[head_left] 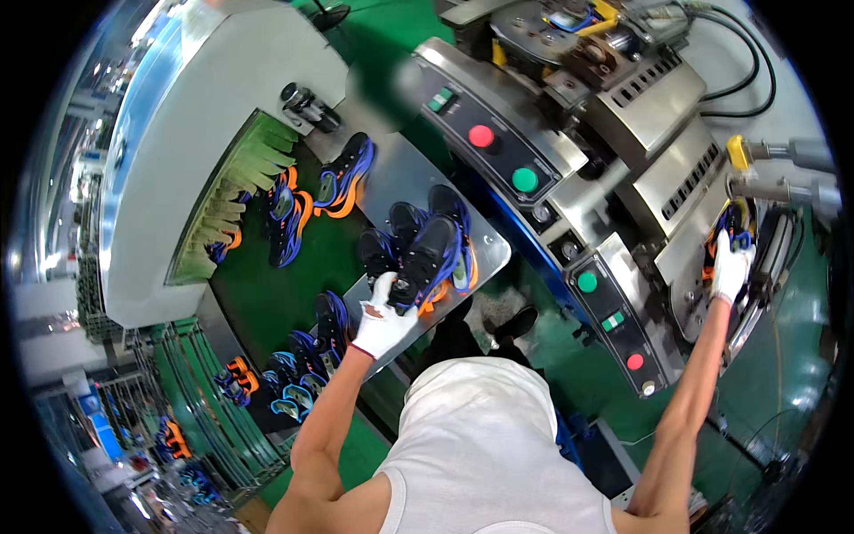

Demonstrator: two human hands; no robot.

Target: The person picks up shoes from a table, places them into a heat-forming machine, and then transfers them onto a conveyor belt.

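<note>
My left hand (384, 319), in a white glove, grips the near end of a black sneaker (431, 256) with blue trim and an orange sole. This sneaker lies among several similar black shoes (407, 221) on a metal shelf. Far to the right, my right hand (731, 270), also gloved, has its fingers on a blue and orange shoe (735, 219) seated in the machine's side station. The glove covers part of that shoe.
Between my arms stands a metal machine (663, 111) with red and green push buttons (525, 180). On the left, a green conveyor (307, 245) carries more shoes beneath a white tunnel with a fringed curtain (233, 191). A black bottle (310, 107) stands beside it.
</note>
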